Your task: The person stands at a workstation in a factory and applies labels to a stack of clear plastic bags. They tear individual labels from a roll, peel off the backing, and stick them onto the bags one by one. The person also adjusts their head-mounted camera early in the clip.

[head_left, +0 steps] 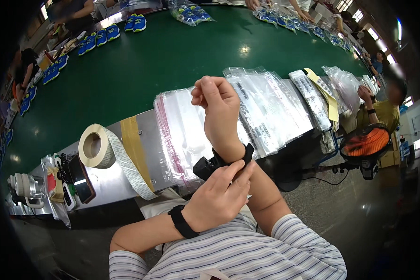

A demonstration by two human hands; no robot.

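Note:
My right hand (219, 105) is raised over the bags, its fingers curled into a loose fist with nothing visible in them. Around that wrist sits a black strap (248, 153) with a small black box (203, 168) on it. My left hand (219, 193) reaches across, its fingers closed on this wrist strap; the fingertips are partly hidden. Another black wristband (184, 223) circles my left wrist. Beneath and beyond my right hand lie two stacks of clear plastic bags, the left stack (182, 135) red-edged, the right stack (270, 112) printed in black.
A label roll (96, 145) stands on the metal ledge, beside a phone (81, 179). Blue shoes (96, 39) line the green table (172, 56). Co-workers' hands (303, 14) handle bagged shoes at the far side. An orange fan (366, 143) stands right.

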